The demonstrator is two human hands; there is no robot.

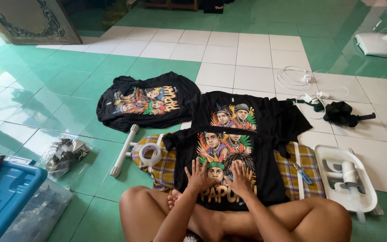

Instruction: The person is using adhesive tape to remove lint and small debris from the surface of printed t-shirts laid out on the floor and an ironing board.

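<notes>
Crossed bare knees (pixel 166 210), nearest the lens. Left hand (pixel 199 176) and right hand (pixel 239 178): fingers spread flat, gripping nothing, pressed side by side on the print of a black T-shirt (pixel 265 175). Shirt lay over a yellow plaid ironing board (pixel 312 168) on the green-and-white tiled floor (pixel 247 58). Tape roll (pixel 149 153) at the board's left end; scissors (pixel 302 173) at its right. Second black shirt (pixel 274 114) just beyond; third (pixel 144 101) further left. Blue bin (pixel 5 192) at far left.
</notes>
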